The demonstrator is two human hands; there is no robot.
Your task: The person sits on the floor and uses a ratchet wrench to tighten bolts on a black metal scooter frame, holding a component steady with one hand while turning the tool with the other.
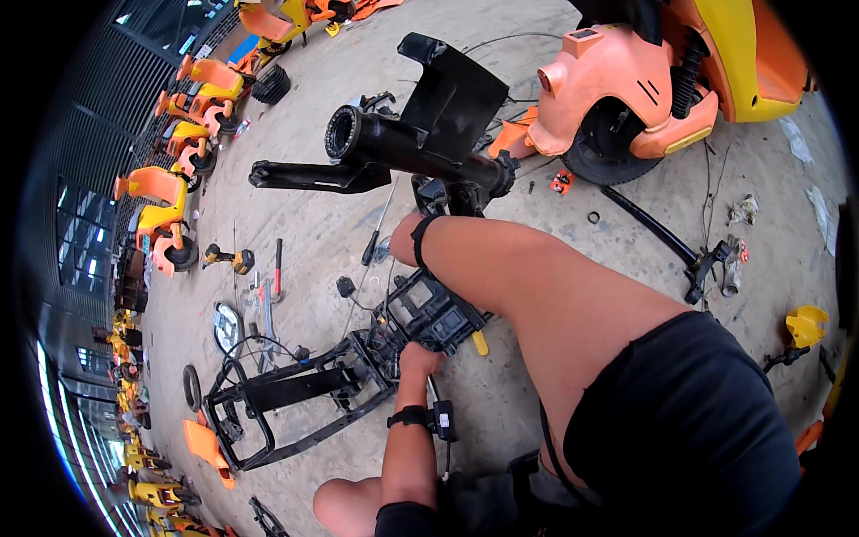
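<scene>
A black scooter frame [295, 391] lies on the concrete floor in front of me, with a black plastic battery box section [447, 322] at its right end. My left hand [420, 359] is closed against the near edge of that section; what its fingers hold is hidden. My right hand [405, 240] is beyond the box, just below a raised black steel tube [385, 143] with an open round end and a wide bent plate. The wrist and forearm hide most of its fingers. Black straps circle both wrists, and a small black box [442, 421] hangs by the left one.
Around the frame lie a yellow cordless drill [229, 259], a red-handled hammer [278, 267], a screwdriver [373, 242] and a loose black fork tube [653, 224]. An orange and yellow scooter [617, 80] stands at the far right. Several more scooters line the left wall.
</scene>
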